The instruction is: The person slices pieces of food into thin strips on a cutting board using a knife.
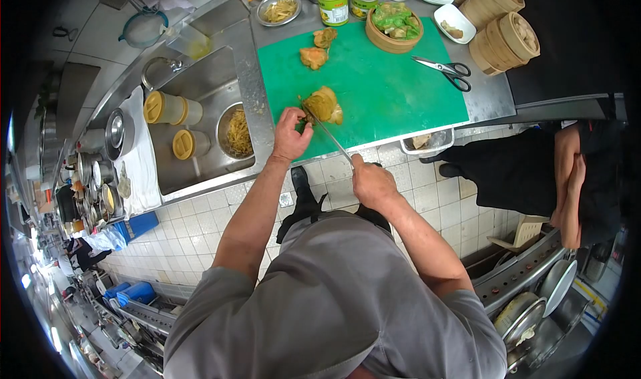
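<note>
My right hand point(375, 184) is closed round the handle of a knife point(332, 138). Its blade reaches up and left across a green cutting board point(374, 115) and meets the near-left side of a yellow-brown pickled mustard green point(324, 104). At that left side, my left hand point(292, 133) has its fingers pinched on a small dark end of the vegetable, close to the blade tip. Farther up the board lie two more pieces of mustard green, an orange-brown one point(314, 58) and a browner one point(325, 38).
Scissors point(444, 68) and a bamboo steamer point(394, 44) with green leaves rest on the board. Cans point(332, 6), a white dish point(455, 25) and steamer baskets point(505, 42) line the back. Left is a sink point(220, 75) with a strainer bowl point(235, 132). A person point(527, 168) stands right.
</note>
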Demonstrator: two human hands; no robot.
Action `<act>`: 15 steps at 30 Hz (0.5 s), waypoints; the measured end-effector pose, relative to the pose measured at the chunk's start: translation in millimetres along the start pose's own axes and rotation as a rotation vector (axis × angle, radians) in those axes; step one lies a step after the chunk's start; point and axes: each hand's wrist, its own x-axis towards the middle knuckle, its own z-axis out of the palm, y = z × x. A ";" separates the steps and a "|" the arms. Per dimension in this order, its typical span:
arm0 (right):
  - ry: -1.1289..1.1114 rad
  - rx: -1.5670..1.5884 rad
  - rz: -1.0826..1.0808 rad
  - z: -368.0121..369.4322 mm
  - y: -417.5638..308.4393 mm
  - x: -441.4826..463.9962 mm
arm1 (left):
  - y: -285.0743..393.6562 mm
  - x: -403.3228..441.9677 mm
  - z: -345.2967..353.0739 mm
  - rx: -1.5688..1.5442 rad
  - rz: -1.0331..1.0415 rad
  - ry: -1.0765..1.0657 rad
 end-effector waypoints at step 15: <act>0.055 -0.045 -0.015 26.7 6.7 22.0 | 0.2 -3.6 3.3 -0.117 -0.069 0.090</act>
